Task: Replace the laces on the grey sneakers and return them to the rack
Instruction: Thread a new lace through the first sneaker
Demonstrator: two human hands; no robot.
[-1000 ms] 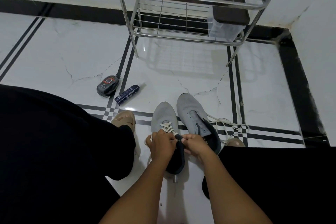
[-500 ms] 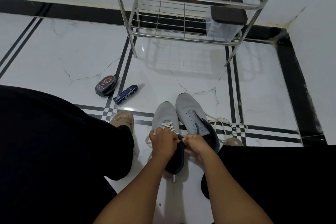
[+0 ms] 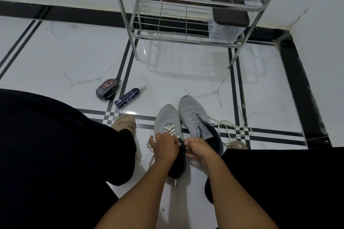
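Between the knees, on the floor: both hands meet over one shoe.
Left hand (image 3: pixel 165 148): fingers curled, pinching the white flat lace (image 3: pixel 170 129).
Right hand (image 3: pixel 198 148): fingers curled at the dark tongue; hold unclear.
Left grey mesh sneaker (image 3: pixel 167 117): partly laced.
Right grey mesh sneaker (image 3: pixel 191 111): touching it, unlaced.
Loose white lace (image 3: pixel 230 128): just right.
Chrome wire rack (image 3: pixel 186 2): beyond.

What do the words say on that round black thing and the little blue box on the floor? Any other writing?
Round black case: red and white label, too blurred to read.
Blue box: white print, too small to read.
Right grey sneaker: small light mark by the collar, unreadable.
No other text visible.
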